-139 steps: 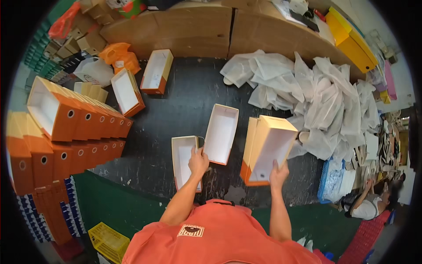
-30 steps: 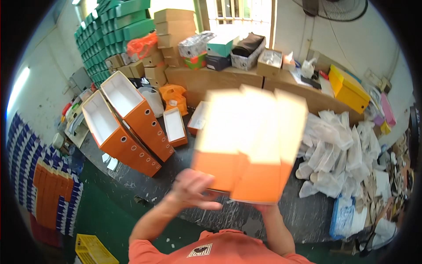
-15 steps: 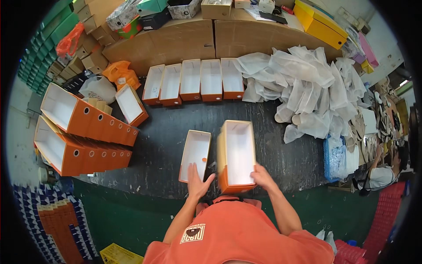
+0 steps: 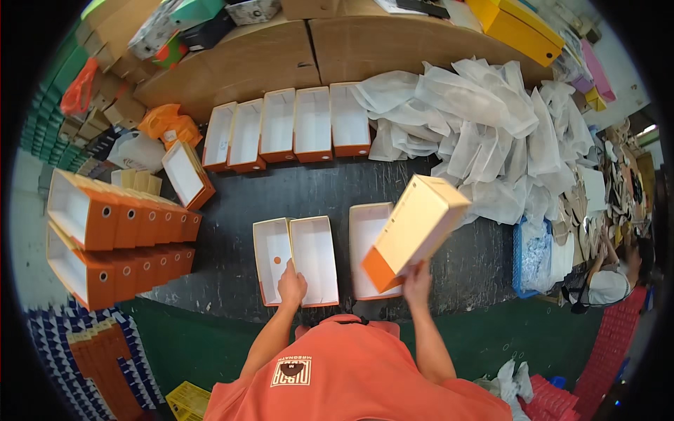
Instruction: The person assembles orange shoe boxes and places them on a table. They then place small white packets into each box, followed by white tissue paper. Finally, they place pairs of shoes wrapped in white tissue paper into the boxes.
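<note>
The person's right hand (image 4: 417,275) gripped the near end of an orange shoebox (image 4: 414,231), held tilted above the dark table (image 4: 232,281); its inside faced away and could not be seen. The box hid part of an open white-lined tray (image 4: 368,242) beneath it. The left hand (image 4: 291,286) rested on the near edge of two open trays (image 4: 295,259) lying side by side, fingers curled over the rim; how firmly it gripped was unclear.

Desk (image 4: 232,277): dark, being covered with goods.
Front edge: three open boxes (image 4: 314,258) being laid side by side.
Back: four open boxes (image 4: 288,128) being lined up.
Right: white bags (image 4: 484,133) being heaped.
</note>
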`<action>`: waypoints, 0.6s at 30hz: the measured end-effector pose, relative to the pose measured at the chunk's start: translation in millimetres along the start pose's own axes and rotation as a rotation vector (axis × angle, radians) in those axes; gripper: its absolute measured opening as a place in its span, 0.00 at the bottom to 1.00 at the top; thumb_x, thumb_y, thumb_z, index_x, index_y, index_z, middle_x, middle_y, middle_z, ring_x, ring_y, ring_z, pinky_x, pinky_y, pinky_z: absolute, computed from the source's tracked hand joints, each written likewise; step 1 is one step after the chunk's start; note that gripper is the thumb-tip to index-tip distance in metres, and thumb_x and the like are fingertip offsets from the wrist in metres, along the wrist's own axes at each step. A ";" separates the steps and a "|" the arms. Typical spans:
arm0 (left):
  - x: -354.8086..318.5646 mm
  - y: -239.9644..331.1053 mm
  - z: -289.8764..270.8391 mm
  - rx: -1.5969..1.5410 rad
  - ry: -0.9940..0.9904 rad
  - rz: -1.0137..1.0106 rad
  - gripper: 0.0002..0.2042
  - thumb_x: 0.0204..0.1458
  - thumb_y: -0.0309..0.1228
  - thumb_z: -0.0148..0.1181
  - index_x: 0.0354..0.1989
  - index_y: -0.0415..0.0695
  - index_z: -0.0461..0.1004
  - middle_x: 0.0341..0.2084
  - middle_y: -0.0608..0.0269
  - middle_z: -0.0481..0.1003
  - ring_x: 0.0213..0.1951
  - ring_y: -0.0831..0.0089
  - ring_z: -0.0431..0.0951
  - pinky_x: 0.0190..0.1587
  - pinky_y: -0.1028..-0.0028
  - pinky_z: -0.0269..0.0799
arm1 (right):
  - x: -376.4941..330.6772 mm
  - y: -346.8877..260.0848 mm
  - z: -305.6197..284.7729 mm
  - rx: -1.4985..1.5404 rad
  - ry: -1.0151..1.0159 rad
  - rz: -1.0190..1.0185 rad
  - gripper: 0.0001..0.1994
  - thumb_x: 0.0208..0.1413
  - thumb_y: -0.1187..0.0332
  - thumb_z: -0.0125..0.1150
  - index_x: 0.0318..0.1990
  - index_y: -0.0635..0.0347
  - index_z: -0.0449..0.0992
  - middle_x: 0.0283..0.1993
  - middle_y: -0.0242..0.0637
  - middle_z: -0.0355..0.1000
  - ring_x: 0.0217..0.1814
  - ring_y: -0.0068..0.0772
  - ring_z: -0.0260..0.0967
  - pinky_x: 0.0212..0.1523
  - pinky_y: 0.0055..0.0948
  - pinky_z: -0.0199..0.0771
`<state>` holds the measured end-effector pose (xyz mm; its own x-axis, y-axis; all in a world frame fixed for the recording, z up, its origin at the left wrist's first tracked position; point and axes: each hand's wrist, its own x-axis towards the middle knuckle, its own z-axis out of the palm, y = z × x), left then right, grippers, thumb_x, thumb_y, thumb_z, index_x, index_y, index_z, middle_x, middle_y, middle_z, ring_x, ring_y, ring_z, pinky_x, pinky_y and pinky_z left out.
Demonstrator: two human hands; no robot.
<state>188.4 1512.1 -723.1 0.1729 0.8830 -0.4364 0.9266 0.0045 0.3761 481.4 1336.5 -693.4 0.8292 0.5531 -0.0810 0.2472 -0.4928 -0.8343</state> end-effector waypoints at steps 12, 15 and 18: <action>-34.2 -4.3 9.2 -0.050 -0.059 0.102 0.31 0.58 0.26 0.49 0.72 0.45 0.50 0.48 0.34 0.73 0.45 0.38 0.76 0.46 0.49 0.72 | -37.6 73.5 -40.9 -0.428 -0.352 0.064 0.05 0.64 0.70 0.51 0.40 0.62 0.68 0.26 0.62 0.69 0.31 0.69 0.70 0.28 0.57 0.68; 31.7 29.6 10.1 -0.043 -0.028 0.071 0.31 0.59 0.25 0.49 0.72 0.44 0.48 0.45 0.36 0.75 0.44 0.38 0.77 0.47 0.49 0.71 | 31.1 69.3 6.2 -0.479 -0.293 0.021 0.07 0.63 0.68 0.51 0.44 0.61 0.65 0.26 0.60 0.73 0.30 0.68 0.71 0.30 0.63 0.67; 140.5 88.0 -4.5 0.054 0.061 0.165 0.27 0.59 0.26 0.49 0.68 0.38 0.52 0.39 0.40 0.78 0.42 0.42 0.78 0.43 0.47 0.73 | 160.0 33.3 42.3 -0.551 -0.266 -0.066 0.10 0.63 0.67 0.49 0.46 0.63 0.65 0.28 0.63 0.73 0.32 0.67 0.72 0.34 0.62 0.70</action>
<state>292.7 1638.7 -747.7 0.3054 0.8962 -0.3217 0.9041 -0.1669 0.3933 601.1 1437.0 -757.2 0.6675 0.7078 -0.2313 0.5752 -0.6874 -0.4434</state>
